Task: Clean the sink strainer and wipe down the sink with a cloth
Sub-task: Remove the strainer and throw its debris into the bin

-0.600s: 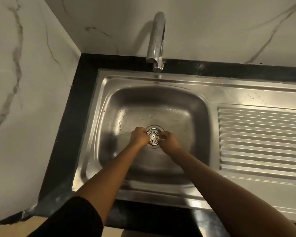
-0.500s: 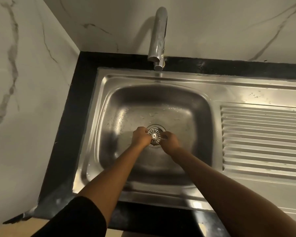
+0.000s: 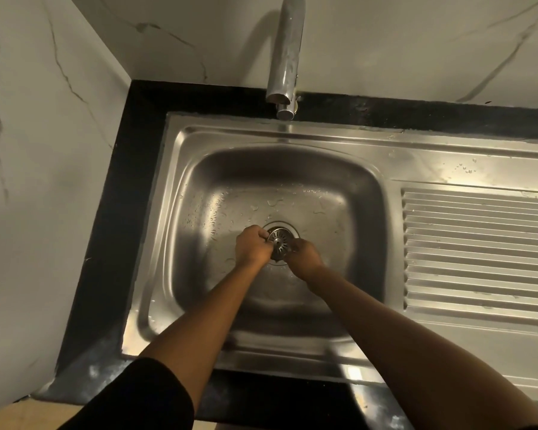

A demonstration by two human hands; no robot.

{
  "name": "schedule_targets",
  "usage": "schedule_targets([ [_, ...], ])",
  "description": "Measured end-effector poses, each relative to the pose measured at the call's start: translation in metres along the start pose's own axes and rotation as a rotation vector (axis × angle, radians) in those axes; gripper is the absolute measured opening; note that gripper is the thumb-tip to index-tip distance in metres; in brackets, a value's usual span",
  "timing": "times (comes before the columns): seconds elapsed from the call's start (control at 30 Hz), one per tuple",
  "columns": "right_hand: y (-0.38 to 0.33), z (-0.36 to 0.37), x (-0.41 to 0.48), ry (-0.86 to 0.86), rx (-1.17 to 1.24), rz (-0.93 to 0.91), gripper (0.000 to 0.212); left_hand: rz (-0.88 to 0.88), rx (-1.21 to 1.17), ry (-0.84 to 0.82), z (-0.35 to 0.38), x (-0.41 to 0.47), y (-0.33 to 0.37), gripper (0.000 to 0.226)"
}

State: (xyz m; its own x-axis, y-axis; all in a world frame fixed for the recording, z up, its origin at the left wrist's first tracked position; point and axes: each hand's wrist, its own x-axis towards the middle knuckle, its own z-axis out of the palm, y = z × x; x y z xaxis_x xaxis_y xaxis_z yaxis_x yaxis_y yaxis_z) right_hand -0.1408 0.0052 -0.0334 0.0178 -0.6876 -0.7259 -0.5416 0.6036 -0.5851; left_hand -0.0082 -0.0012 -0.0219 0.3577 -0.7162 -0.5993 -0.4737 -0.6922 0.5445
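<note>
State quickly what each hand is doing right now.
Left hand: closed on the left edge of the sink strainer.
Right hand: closed on the strainer's right edge.

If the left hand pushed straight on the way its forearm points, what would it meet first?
The strainer: the left hand already touches its left rim. Beyond that lies the sink floor toward the back wall, though depth is hard to judge.

Faucet [image 3: 285, 57] overhangs back rim; sink [image 3: 339, 305] basin open around both forearms
</note>
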Motion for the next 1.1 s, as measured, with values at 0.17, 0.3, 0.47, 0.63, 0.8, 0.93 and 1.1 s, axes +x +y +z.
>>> schedule_targets([
  [0.17,0.000,-0.007,-0.003,0.042,0.008,0.006,0.040,0.036,0.000,0.047,-0.005,-0.004,-0.003,0.021],
  [0.3,-0.001,-0.014,-0.005,0.095,0.079,-0.011,0.043,0.032,-0.020,0.068,-0.017,-0.004,-0.004,0.022],
  [0.47,-0.011,-0.029,-0.018,0.117,0.178,-0.122,0.026,0.012,-0.163,0.068,-0.033,-0.011,0.001,0.017],
  [0.63,-0.037,-0.058,-0.042,0.216,0.217,-0.326,0.021,0.042,-0.411,0.096,-0.051,-0.027,0.030,0.017],
  [0.8,-0.069,-0.106,-0.060,0.355,0.292,-0.483,0.022,0.139,-0.676,0.045,-0.062,-0.042,0.089,0.017],
  [0.93,-0.085,-0.150,-0.056,0.410,0.320,-0.536,0.019,0.221,-0.736,-0.088,-0.060,-0.041,0.139,0.023],
  [1.1,-0.103,-0.206,-0.034,0.586,0.268,-0.494,0.016,0.243,-0.757,-0.152,-0.038,-0.028,0.197,0.029],
])
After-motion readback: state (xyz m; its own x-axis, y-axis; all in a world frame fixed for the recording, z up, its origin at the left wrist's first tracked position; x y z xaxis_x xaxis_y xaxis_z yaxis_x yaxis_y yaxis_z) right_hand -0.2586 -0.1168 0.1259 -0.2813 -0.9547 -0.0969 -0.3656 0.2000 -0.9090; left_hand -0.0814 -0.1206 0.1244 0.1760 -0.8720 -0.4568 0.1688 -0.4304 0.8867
